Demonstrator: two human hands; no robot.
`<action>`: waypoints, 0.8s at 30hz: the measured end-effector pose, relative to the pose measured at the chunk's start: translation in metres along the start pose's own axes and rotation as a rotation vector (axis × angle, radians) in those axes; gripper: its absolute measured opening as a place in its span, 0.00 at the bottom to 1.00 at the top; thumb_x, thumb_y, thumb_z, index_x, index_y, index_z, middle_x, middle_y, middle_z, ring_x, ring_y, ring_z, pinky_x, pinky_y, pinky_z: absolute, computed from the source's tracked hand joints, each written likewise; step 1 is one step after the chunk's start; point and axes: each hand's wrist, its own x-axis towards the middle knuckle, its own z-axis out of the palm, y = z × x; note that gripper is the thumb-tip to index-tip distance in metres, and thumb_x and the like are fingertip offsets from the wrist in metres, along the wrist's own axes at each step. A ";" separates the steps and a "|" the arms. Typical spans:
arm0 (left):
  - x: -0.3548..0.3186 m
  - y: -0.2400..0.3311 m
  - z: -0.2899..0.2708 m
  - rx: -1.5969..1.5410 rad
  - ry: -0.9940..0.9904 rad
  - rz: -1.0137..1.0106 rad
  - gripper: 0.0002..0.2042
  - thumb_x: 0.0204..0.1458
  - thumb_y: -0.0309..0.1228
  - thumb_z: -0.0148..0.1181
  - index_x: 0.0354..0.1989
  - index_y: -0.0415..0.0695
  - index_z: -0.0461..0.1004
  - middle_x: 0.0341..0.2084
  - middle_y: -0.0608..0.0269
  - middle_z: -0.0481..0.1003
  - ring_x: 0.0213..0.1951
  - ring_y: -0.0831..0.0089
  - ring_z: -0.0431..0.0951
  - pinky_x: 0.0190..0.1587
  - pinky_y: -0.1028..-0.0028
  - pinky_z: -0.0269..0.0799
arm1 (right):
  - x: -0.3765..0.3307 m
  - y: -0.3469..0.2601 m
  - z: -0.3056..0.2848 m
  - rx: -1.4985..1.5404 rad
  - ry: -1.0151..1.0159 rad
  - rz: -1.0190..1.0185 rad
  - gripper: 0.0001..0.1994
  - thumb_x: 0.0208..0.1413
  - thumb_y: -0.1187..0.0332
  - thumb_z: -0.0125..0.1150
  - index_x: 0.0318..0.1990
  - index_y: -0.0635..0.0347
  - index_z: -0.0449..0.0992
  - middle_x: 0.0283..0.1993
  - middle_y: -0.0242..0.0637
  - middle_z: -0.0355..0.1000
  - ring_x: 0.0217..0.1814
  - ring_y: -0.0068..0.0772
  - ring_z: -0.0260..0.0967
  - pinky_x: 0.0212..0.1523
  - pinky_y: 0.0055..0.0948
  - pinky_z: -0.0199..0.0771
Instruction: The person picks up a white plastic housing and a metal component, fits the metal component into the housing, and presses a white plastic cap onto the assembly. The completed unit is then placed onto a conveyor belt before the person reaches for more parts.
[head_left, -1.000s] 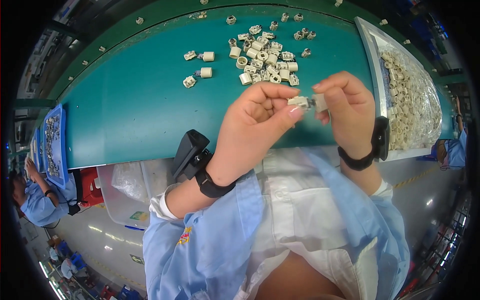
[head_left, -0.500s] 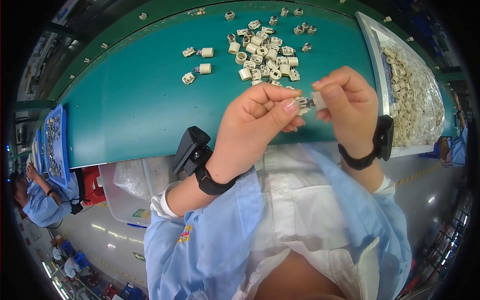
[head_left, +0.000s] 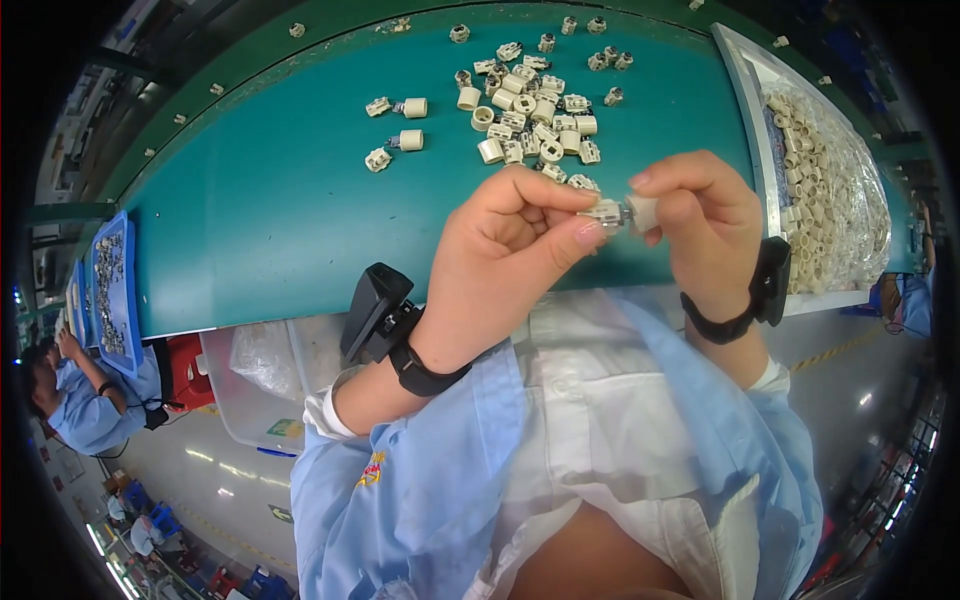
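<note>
My left hand [head_left: 500,255] pinches a small cream plastic insert with metal contacts [head_left: 607,212] between thumb and index finger. At the insert's right end, my right hand [head_left: 708,220] grips a short round cream sleeve [head_left: 643,212] with its thumb and fingers. A dark part of the insert lies between the two pieces, at the sleeve's mouth. How far it reaches into the sleeve is hidden. Beyond my hands, a loose heap of cream sleeves and inserts [head_left: 525,103] lies on the green worktop [head_left: 270,230]. Two joined pieces [head_left: 411,140] and loose inserts [head_left: 378,159] lie left of it.
A plastic-lined tray of cream sleeves [head_left: 815,190] stands on the right. At the left edge is a blue tray of small parts [head_left: 120,330], with a co-worker [head_left: 95,395] beside it. A clear bin [head_left: 250,385] sits below the worktop. Spaced pieces lie along the far green strip [head_left: 297,30].
The held pieces have turned slightly, and more of the insert shows. My right hand has dropped a little, its index finger lifted off the sleeve. Pieces on the far strip have shifted right.
</note>
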 end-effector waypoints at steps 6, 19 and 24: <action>-0.002 0.003 -0.002 -0.115 0.005 -0.140 0.07 0.50 0.27 0.51 0.36 0.39 0.65 0.27 0.60 0.71 0.31 0.74 0.73 0.33 0.78 0.69 | 0.000 -0.006 0.005 0.008 0.029 0.119 0.08 0.47 0.67 0.58 0.29 0.64 0.70 0.25 0.31 0.69 0.20 0.14 0.62 0.17 0.11 0.60; -0.005 -0.003 -0.001 0.042 0.035 0.142 0.10 0.44 0.18 0.54 0.36 0.37 0.65 0.32 0.59 0.70 0.34 0.76 0.71 0.37 0.80 0.68 | -0.001 -0.008 0.009 0.013 0.062 0.137 0.09 0.47 0.65 0.58 0.28 0.63 0.70 0.25 0.30 0.68 0.18 0.13 0.62 0.15 0.10 0.58; -0.008 0.002 -0.002 0.238 0.053 0.174 0.12 0.41 0.16 0.56 0.36 0.37 0.67 0.33 0.59 0.70 0.35 0.78 0.70 0.37 0.81 0.66 | -0.002 -0.010 0.010 0.020 0.052 0.167 0.09 0.48 0.66 0.58 0.28 0.63 0.70 0.25 0.31 0.68 0.19 0.14 0.62 0.16 0.10 0.59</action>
